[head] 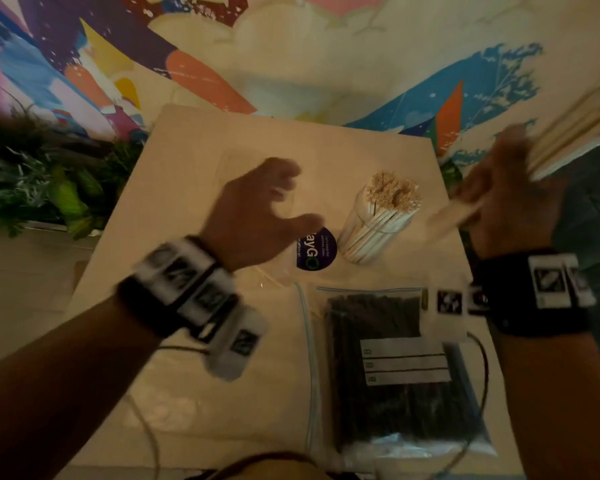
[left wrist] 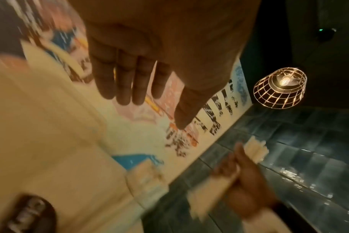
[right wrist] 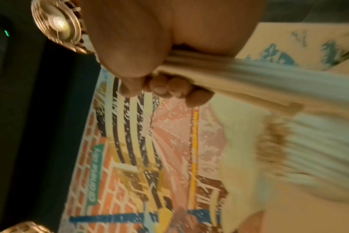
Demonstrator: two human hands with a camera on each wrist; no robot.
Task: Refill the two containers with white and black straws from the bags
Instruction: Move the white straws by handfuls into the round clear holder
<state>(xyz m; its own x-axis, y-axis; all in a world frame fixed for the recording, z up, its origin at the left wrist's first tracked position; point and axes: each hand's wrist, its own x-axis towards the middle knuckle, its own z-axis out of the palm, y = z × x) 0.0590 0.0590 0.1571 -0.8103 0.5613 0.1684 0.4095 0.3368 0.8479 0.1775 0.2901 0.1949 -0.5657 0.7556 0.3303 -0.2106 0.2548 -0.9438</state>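
Observation:
A clear container (head: 378, 225) packed with white straws stands upright right of the table's middle. My right hand (head: 506, 192) is raised beyond the table's right edge and grips a bundle of white straws (head: 568, 140); in the right wrist view my fingers (right wrist: 175, 86) curl round this bundle (right wrist: 259, 82). My left hand (head: 297, 199) hovers with fingers spread, holding nothing, over a faint clear container with a round purple sticker (head: 316, 251). A zip bag of black straws (head: 399, 382) lies at the front right. The left wrist view shows straight fingers (left wrist: 127, 78).
The pale table (head: 194, 393) backs onto a painted mural wall (head: 291, 64). Green plants (head: 49, 192) line the left side. A cable (head: 146, 427) trails over the table's front left. A wire-cage lamp (left wrist: 279, 88) hangs over a dark tiled floor to the right.

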